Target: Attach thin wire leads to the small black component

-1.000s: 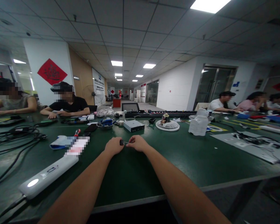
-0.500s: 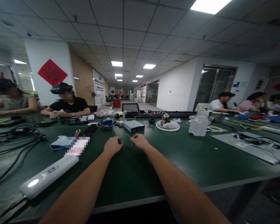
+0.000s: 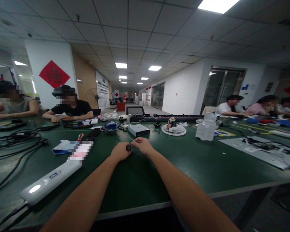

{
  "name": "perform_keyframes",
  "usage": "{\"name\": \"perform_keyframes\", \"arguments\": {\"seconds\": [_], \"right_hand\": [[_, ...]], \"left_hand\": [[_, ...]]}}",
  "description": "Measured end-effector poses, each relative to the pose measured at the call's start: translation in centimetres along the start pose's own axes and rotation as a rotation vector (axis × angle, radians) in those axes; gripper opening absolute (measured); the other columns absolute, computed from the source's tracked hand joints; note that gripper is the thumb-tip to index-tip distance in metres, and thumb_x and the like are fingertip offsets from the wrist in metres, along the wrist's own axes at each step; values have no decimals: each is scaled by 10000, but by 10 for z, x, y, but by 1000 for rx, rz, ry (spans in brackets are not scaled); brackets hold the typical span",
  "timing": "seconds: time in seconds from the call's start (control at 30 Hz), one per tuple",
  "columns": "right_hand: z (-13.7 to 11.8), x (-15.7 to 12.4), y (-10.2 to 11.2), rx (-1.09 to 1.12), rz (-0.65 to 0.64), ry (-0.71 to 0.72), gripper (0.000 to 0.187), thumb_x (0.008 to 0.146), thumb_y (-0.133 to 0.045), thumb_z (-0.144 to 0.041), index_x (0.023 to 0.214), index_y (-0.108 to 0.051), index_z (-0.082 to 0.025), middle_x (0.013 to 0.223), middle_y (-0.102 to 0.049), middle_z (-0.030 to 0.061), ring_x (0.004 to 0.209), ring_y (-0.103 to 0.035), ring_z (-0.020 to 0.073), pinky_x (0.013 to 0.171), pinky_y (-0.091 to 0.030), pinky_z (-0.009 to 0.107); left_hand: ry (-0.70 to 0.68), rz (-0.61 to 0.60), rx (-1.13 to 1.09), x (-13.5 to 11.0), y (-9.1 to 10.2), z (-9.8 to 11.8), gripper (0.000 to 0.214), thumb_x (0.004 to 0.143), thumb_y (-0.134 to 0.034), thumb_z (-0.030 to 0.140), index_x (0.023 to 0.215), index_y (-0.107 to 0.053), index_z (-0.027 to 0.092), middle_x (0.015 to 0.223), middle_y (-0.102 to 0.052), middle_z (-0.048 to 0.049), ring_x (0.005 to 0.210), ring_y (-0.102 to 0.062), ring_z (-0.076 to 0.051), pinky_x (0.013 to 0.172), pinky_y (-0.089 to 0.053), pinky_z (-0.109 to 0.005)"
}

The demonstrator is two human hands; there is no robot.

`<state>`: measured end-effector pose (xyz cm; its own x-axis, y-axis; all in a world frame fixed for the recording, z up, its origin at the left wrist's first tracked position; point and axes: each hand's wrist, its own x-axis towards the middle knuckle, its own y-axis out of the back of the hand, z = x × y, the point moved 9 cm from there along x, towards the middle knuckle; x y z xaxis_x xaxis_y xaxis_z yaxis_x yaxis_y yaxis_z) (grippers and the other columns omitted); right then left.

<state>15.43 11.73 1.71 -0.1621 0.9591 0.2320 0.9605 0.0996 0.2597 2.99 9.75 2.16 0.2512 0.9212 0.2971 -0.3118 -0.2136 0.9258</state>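
Both my arms reach out over the green table [image 3: 140,180]. My left hand [image 3: 120,151] is closed around a small black round part [image 3: 129,148], which shows at its fingertips. Right beside it, my right hand [image 3: 142,145] pinches a thin pale pin or wire [image 3: 132,139] that sticks up and to the left. The two hands touch at the fingertips, just above the table.
A white power strip [image 3: 49,182] lies at the near left, with black cables [image 3: 16,138] behind it. Beyond my hands are a grey box [image 3: 138,130], a white fan grille [image 3: 173,130] and a white jug [image 3: 206,126]. Other people sit along the far left and right.
My right hand pulled away from the left with the thin pin, then came back. The hands now meet again, slightly farther from me.
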Motion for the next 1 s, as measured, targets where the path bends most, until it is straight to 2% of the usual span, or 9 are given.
{"name": "perform_keyframes", "arguments": {"seconds": [0.17, 0.43, 0.63, 0.7, 0.83, 1.0], "right_hand": [[-1, 2, 1, -16, 4, 17, 149, 732, -722, -277, 769, -652, -150, 615, -645, -8, 564, -553, 104, 589, -406, 230], [-9, -1, 2, 96, 49, 28, 89, 713, -690, -213, 694, -623, -158, 625, -665, 2, 611, -600, 123, 608, -434, 232], [-6, 0, 5, 99, 73, 36, 257, 586, -799, -189, 778, -633, -153, 646, -658, -12, 608, -587, 119, 578, -436, 228], [-6, 0, 4, 102, 65, 42, 258, 574, -804, -174, 775, -645, -144, 672, -667, -3, 637, -596, 121, 605, -451, 235], [-11, -2, 3, 33, 40, 51, 190, 587, -777, -140, 748, -677, -135, 695, -673, 1, 676, -602, 125, 644, -463, 245], [-14, -5, 0, -69, -7, 62, 176, 632, -761, -192, 796, -729, -139, 693, -671, 1, 681, -590, 128, 659, -454, 248]], "left_hand": [[-11, 2, -14, 1, 0, 0, 270, 773, -609, 445, 906, -681, 222, 901, -713, -69, 801, -656, -219, 644, -440, -273], [-19, 33, -29, -1, 3, 7, 240, 777, -608, 423, 884, -679, 221, 861, -714, -63, 755, -653, -206, 601, -413, -266], [-8, 46, -42, 0, 4, 5, 230, 791, -592, 431, 850, -666, 222, 872, -716, -65, 797, -654, -211, 626, -416, -267], [11, 46, -46, 1, 4, 2, 229, 795, -589, 430, 830, -657, 214, 854, -713, -65, 779, -652, -203, 617, -410, -261], [20, 31, -71, 0, 4, 2, 216, 789, -601, 405, 815, -658, 198, 826, -708, -62, 764, -652, -194, 601, -399, -253], [-27, 46, -134, -1, 8, 8, 197, 808, -578, 362, 832, -669, 189, 838, -712, -67, 767, -654, -199, 614, -406, -264]]}}
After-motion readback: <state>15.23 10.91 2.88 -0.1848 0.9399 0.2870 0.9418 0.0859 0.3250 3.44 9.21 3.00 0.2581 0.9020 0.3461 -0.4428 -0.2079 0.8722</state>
